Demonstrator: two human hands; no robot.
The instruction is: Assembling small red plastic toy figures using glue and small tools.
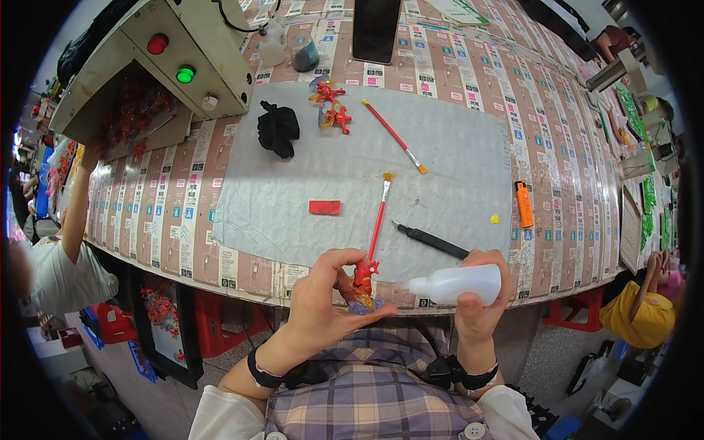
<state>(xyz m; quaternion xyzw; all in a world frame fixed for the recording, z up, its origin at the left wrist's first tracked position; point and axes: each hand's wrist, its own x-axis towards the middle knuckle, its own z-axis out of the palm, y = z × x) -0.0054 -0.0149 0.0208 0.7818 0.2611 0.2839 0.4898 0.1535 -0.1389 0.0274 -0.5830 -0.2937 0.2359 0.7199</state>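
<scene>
My left hand (323, 293) is closed round a small red figurine (364, 276) with a clear bluish and yellow base, held upright at the table's front edge. In my right hand (480, 301) is a white squeeze bottle (463, 284), lying sideways with its nozzle pointed left at the figurine. A gap shows between nozzle and figurine. Just beyond lie a red-handled brush (378, 224) and a black craft knife (429, 238), its blade end toward the left. A red rectangular block (324, 207) lies farther left on the grey sheet (293, 183).
Two more red figurines (334, 117), a black cloth (278, 130) and a second brush (394, 136) lie toward the back. An orange lighter (523, 204) is at right. Back left stands a metal box machine (169, 59) with figurines inside; a co-worker's arm (77, 205) reaches to it. A phone (375, 31) stands behind.
</scene>
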